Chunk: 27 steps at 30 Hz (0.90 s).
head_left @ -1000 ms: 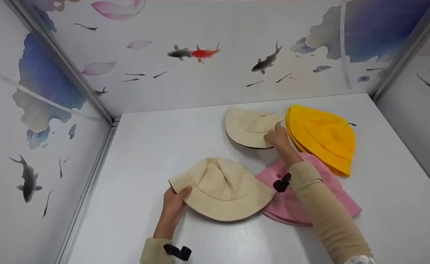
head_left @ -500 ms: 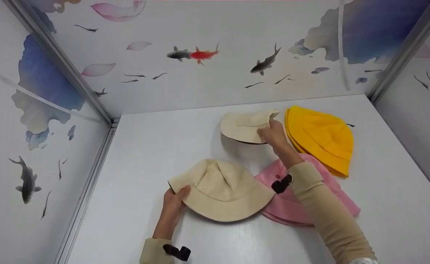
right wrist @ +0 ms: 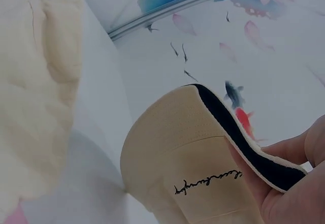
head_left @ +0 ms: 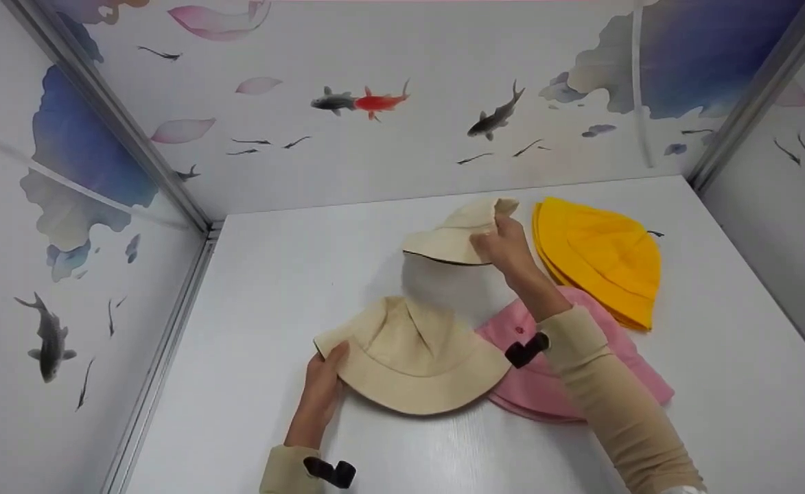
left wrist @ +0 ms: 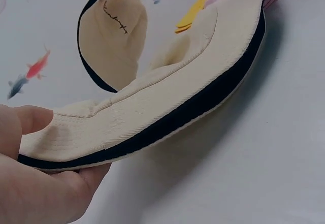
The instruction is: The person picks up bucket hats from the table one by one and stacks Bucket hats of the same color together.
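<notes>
My left hand point(head_left: 323, 387) pinches the left brim of the nearer beige bucket hat point(head_left: 423, 363), thumb above and fingers beneath. In the left wrist view, this hat's brim point(left wrist: 152, 117) shows a dark underside edge. Farther back, my right hand point(head_left: 508, 254) grips the brim of a second beige bucket hat point(head_left: 450, 237), which is held tilted above the table with a shadow below it. Dark script lettering point(right wrist: 208, 182) on that hat is visible in the right wrist view, along with its dark brim lining. The right fingertips are partly hidden by the hat.
Yellow bucket hats point(head_left: 601, 261), stacked, lie at the back right. In front of them lie stacked pink hats point(head_left: 539, 384), partly under my right forearm and touching the nearer beige hat's brim. White panels printed with fish surround the white table point(head_left: 251, 309).
My right hand has lifted the farther beige hat and drawn it slightly left, tilting it up so that its brim dips leftward. The left hand and the nearer hat have hardly moved.
</notes>
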Tool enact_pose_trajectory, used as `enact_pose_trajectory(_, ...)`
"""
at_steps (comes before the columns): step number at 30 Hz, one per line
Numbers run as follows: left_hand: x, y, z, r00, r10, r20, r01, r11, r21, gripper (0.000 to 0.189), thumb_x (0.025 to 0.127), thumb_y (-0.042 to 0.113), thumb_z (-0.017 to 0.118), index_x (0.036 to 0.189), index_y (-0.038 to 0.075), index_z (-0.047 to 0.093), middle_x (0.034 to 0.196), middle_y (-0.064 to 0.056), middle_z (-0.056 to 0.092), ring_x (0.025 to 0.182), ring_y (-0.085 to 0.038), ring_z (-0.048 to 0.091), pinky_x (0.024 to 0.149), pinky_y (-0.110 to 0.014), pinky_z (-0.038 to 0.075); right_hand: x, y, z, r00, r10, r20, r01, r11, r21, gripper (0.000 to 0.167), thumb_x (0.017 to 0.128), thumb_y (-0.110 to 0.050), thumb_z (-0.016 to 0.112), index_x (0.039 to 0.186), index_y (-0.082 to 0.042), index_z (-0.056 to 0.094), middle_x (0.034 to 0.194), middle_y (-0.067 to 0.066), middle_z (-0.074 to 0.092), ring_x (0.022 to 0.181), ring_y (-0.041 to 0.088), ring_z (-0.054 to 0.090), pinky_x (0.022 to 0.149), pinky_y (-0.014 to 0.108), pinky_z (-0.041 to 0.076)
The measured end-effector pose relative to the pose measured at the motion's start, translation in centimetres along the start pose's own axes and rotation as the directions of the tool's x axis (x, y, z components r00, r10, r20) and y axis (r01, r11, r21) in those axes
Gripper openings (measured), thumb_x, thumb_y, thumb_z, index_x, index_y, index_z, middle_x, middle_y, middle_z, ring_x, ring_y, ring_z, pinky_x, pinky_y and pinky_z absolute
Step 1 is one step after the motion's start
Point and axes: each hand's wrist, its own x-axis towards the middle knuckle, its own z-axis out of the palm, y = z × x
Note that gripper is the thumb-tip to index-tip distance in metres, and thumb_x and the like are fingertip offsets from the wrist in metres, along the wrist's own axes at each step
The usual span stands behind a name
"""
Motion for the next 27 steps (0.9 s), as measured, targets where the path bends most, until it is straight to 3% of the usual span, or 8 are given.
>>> enact_pose_trajectory(9, 0.0, -0.3, -0.4, 0.999, 0.029, 0.044, -0.028, 0.999, -0.035, 0.065, 0.106, 0.051, 0.036, 0.151, 0.004, 0.034, 0.153, -0.010, 0.043, 0.133, -0.009, 0.046, 0.101, -0.015, 0.043, -2.2, -2.0, 0.8, 0.996, -0.049, 0.072, 0.047, 0.999, 0.026, 0.048, 0.096, -0.008, 0.055, 0.143, -0.001, 0.048, 0.133, 0.020, 0.060, 0.108, 0.030, 0.060, 0.106, 0.045, 0.050)
enact_pose_trajectory(15, 0.3, -0.7, -0.5, 0.997, 0.049, 0.061, -0.044, 0.996, -0.079, 0.064, 0.109, 0.044, 0.028, 0.154, -0.001, 0.025, 0.161, -0.019, 0.030, 0.151, -0.027, 0.029, 0.116, -0.024, 0.038, -3.8, -2.4, 2.1, 0.985, -0.129, 0.116, 0.128, 0.992, 0.016, 0.046, 0.095, -0.005, 0.055, 0.141, 0.000, 0.050, 0.134, 0.020, 0.061, 0.108, 0.033, 0.061, 0.105, 0.048, 0.051)
enact_pose_trajectory(20, 0.5, -0.9, -0.5, 0.996, 0.047, 0.072, -0.037, 0.990, -0.133, 0.057, 0.111, 0.038, 0.026, 0.153, -0.001, 0.026, 0.157, -0.015, 0.036, 0.147, -0.023, 0.036, 0.112, -0.020, 0.040, -5.0, -2.5, 3.4, 0.967, -0.210, 0.143, 0.207, 0.978, 0.037, 0.042, 0.094, 0.000, 0.055, 0.136, 0.001, 0.055, 0.128, 0.021, 0.064, 0.102, 0.029, 0.062, 0.098, 0.046, 0.054)
enact_pose_trajectory(24, 0.6, -1.0, -0.4, 0.997, 0.032, 0.072, -0.021, 0.990, -0.140, 0.054, 0.111, 0.036, 0.025, 0.152, 0.000, 0.029, 0.154, -0.011, 0.040, 0.142, -0.018, 0.040, 0.112, -0.023, 0.039, -6.0, -2.8, 4.1, 0.935, -0.278, 0.221, 0.263, 0.960, 0.096, 0.042, 0.093, 0.001, 0.055, 0.135, 0.002, 0.055, 0.122, 0.021, 0.065, 0.095, 0.024, 0.062, 0.090, 0.037, 0.057)
enact_pose_trajectory(27, 0.7, -0.9, -0.4, 0.997, 0.009, 0.071, 0.001, 0.990, -0.139, 0.056, 0.111, 0.036, 0.027, 0.155, 0.002, 0.024, 0.160, -0.014, 0.033, 0.149, -0.024, 0.033, 0.122, -0.034, 0.032, -6.8, -3.1, 4.4, 0.883, -0.352, 0.311, 0.317, 0.935, 0.157, 0.042, 0.093, 0.001, 0.056, 0.135, 0.005, 0.054, 0.116, 0.021, 0.065, 0.090, 0.020, 0.061, 0.084, 0.031, 0.056)
